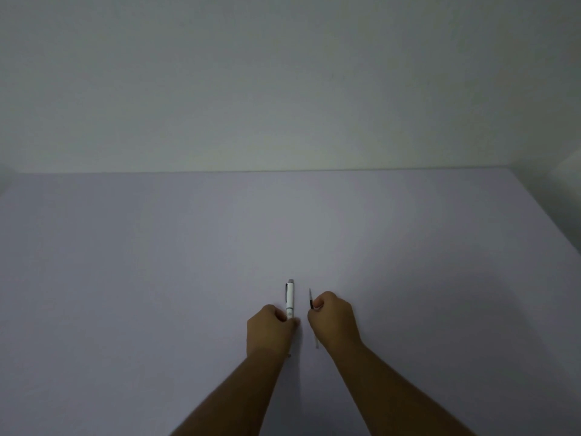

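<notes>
My left hand (271, 328) grips a white pen barrel (290, 298) with a grey end and a clip, which points away from me. Just to its right, my right hand (334, 319) pinches a thin pen refill (311, 298). The refill's dark tip sticks out past the fingers, and its pale tail shows below the hand. The two hands are close together, a small gap apart, over the near middle of the table (188, 262). The barrel's near end is hidden in my left fist.
The table is a plain pale lilac surface. A white wall (283, 89) stands behind its far edge. The table's right edge runs down the right side of the view.
</notes>
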Demonstrator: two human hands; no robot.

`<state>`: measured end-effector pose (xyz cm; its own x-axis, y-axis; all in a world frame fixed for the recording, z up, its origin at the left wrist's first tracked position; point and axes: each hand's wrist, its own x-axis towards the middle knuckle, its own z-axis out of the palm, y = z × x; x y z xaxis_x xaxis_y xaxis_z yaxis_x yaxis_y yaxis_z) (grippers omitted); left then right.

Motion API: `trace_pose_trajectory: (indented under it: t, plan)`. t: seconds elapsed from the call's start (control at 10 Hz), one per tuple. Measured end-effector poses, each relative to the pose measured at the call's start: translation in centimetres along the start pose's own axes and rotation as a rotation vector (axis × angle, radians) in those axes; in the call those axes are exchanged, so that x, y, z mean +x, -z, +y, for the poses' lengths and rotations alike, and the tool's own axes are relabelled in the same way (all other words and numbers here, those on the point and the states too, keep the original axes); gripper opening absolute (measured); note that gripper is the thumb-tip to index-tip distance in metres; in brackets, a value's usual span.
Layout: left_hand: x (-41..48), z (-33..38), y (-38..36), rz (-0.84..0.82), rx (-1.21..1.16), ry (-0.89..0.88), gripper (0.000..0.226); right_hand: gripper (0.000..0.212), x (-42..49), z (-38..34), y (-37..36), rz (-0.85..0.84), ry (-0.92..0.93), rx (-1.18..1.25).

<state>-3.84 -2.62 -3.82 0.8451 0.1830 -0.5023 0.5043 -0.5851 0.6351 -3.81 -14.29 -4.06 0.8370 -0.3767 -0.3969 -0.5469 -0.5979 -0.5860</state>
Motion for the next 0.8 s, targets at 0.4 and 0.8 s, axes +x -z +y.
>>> trace_pose_trajectory:
  t: [0.4,0.8]
  plan:
    - [0.2,0.0,0.3,-0.008,0.024,-0.002,0.021,0.015,-0.2,-0.2,0.1,0.001,-0.014,0.035]
    - [-0.1,0.2,1.2,0.059,0.023,-0.036,0.029,0.018,-0.5,-0.1,0.5,0.084,0.007,0.013]
